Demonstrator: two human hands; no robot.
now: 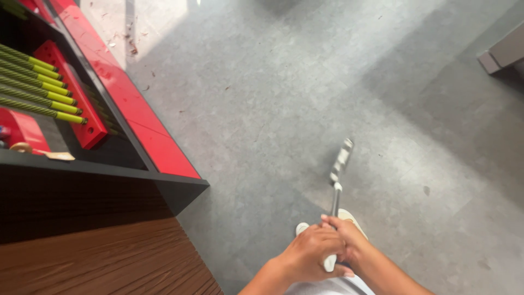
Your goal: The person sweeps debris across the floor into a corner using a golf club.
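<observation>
Both hands, left hand point(308, 257) and right hand point(349, 246), clenched round putter point(337, 183) grip, head hovering over grey floor point(273, 109) (address stance, right of red rack point(125, 98)). Next: steady stroke.

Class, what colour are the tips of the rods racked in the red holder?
Bright yellow-green tips on the rods, seen in the head view.

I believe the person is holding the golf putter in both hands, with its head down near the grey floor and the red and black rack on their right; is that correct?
Not quite: the head view shows the red and black rack on the person's left, not the right. The rest holds: left hand and right hand both clasp the golf putter, its head down near the grey floor.
</observation>
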